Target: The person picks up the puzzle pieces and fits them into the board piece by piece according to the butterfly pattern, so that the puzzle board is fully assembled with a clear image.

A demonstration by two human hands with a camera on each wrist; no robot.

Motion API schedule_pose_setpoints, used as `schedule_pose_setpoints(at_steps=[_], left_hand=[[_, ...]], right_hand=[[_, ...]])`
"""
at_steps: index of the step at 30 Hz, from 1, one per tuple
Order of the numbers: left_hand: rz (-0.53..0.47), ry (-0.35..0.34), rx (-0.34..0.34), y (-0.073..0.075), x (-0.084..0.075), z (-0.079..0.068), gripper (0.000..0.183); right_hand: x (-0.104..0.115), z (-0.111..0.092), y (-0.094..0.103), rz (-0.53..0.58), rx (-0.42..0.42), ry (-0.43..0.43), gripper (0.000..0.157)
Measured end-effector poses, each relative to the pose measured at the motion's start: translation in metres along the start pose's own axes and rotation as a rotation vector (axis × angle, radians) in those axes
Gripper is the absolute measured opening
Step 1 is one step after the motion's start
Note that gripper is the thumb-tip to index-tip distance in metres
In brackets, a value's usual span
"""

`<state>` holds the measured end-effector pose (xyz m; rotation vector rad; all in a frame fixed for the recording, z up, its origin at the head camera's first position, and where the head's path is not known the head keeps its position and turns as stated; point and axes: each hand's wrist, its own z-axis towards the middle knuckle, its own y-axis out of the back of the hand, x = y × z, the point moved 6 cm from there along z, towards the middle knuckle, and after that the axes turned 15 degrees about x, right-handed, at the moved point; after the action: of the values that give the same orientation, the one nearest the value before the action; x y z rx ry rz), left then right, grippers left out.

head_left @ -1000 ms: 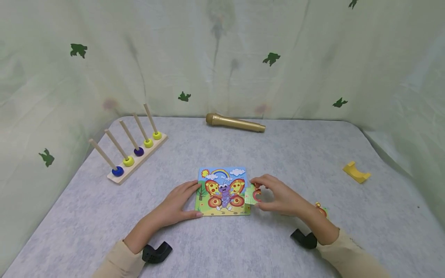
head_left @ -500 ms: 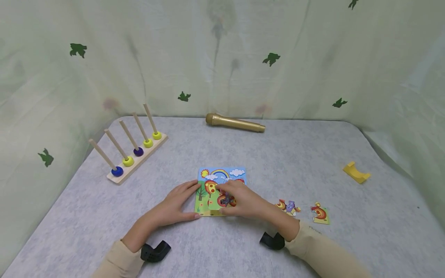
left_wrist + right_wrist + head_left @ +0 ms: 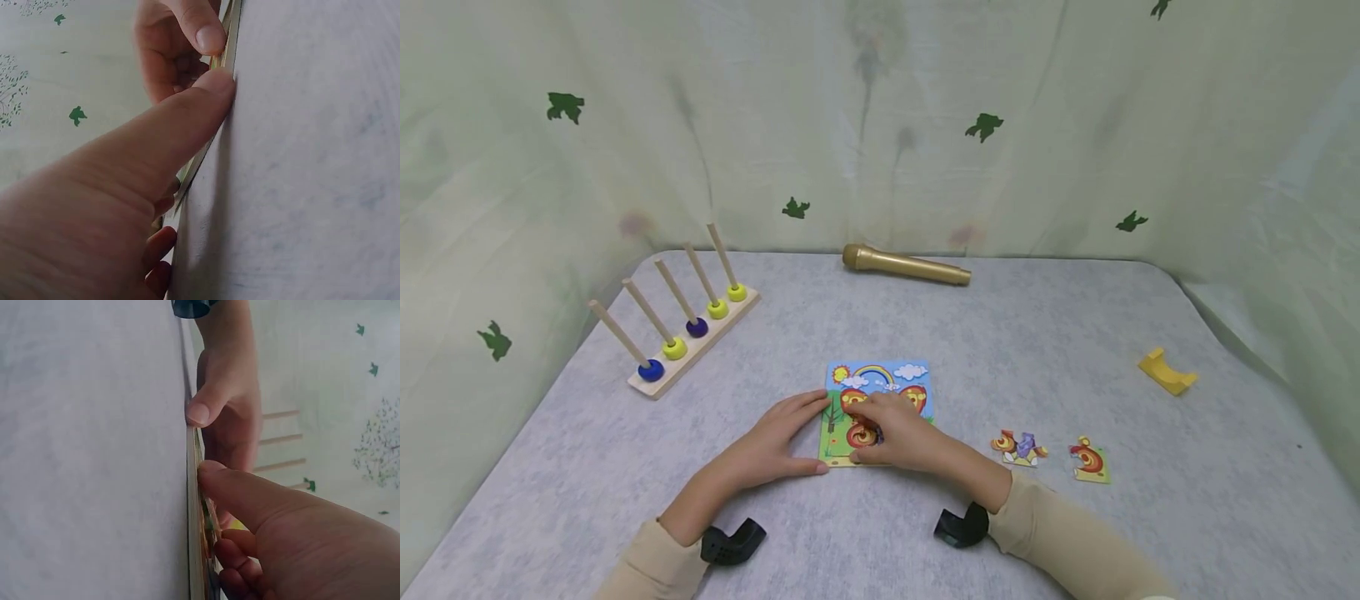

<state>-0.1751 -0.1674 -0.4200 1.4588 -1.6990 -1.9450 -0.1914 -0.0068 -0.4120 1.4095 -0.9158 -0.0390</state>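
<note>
In the head view a square puzzle board (image 3: 912, 372) with a printed butterfly lies flat at the middle of the table. My left hand (image 3: 775, 446) rests at its left edge, thumb at the near corner and fingertips farther up. With thumb and fingers my right hand (image 3: 902, 433) holds a puzzle piece (image 3: 859, 437) with a red-orange swirl, low over the board's left half. That hand hides part of the piece and the butterfly's middle. In the right wrist view the right thumb (image 3: 215, 472) lies at the piece's edge, close above the board.
To the right lie two loose puzzle pieces, a purple-and-orange one (image 3: 1021, 450) and a red swirl one (image 3: 1090, 463). A yellow curved block (image 3: 1167, 372) sits farther right. A gold toy microphone (image 3: 906, 264) lies at the back, and a peg rack (image 3: 707, 337) stands at the left.
My right hand has carried the puzzle piece leftward from beside the board's right edge to its left half, uncovering the loose pieces. My left hand has stayed at the board's left edge.
</note>
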Motion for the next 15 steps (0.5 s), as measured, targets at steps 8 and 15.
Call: schedule_pose_setpoints(at_steps=[8, 15], left_hand=[[-0.025, -0.063, 0.015, 0.0039, -0.0025, -0.0033, 0.064], [0.003, -0.09, 0.027, 0.0035, -0.0033, -0.0034, 0.048]], right_hand=[[-0.0038, 0.0005, -0.001, 0.042, 0.005, -0.003, 0.059], [-0.0062, 0.0013, -0.001, 0.067, 0.024, -0.017, 0.051]])
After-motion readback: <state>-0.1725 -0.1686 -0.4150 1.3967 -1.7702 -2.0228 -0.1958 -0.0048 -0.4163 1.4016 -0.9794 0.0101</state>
